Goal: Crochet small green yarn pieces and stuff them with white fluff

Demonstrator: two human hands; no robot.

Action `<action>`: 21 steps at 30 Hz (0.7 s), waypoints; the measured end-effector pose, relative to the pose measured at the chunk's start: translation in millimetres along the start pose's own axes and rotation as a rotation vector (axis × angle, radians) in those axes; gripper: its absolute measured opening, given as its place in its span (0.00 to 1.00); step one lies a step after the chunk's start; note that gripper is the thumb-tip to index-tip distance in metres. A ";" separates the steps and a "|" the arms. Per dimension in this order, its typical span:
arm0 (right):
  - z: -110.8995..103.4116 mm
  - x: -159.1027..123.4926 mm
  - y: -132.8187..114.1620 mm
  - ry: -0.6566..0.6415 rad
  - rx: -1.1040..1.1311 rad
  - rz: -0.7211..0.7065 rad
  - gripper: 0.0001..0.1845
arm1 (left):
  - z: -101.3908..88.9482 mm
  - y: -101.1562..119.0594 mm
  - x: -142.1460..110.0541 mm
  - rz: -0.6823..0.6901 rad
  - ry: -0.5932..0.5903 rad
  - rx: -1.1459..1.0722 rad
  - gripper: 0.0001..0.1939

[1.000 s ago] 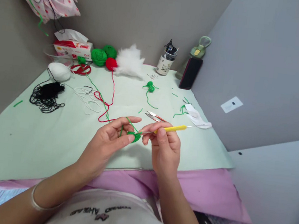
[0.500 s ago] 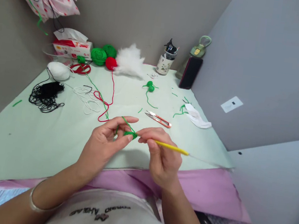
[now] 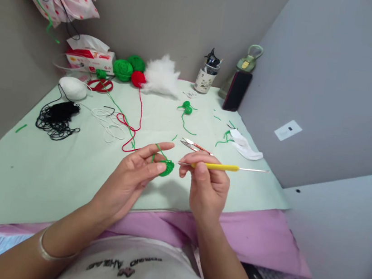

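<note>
Okay, so the yellow-handled hook (image 3: 220, 167) is now levelled out instead of tipped down, and the green crochet piece (image 3: 168, 169) is turned so more of its round face is shown. The piece is pinched by the left hand (image 3: 126, 175), the hook gripped by the right hand (image 3: 209, 193), its tip brought to the upper rim. Everything's held over the desk's (image 3: 96, 196) front edge, around mid-width. The snips (image 3: 188, 145) are partly covered again.
</note>
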State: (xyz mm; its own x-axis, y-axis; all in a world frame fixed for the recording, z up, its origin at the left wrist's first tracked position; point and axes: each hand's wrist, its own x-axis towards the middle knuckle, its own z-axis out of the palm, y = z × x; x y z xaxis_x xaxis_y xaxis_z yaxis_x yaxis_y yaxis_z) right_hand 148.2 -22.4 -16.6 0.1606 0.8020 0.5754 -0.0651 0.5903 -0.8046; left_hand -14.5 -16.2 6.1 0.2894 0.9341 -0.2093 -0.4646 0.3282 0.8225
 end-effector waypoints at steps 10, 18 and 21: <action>2.8 -13.7 5.2 -0.148 -0.519 -0.368 0.17 | 3.4 -8.0 -0.1 0.096 0.061 0.038 0.19; -3.1 -0.9 4.6 0.015 -0.055 -0.006 0.10 | -3.9 1.2 4.7 -0.060 0.026 -0.072 0.16; 0.6 0.0 7.4 -0.038 0.085 0.120 0.09 | -0.8 -1.0 2.5 0.018 0.025 0.036 0.16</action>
State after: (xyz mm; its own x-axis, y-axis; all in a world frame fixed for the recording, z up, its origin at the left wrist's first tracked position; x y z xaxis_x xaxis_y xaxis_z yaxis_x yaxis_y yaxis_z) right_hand 147.1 -18.0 -22.5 0.1091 0.8693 0.4820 -0.1650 0.4940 -0.8536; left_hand -14.0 -14.1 4.4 0.2595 0.9433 -0.2070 -0.4390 0.3062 0.8447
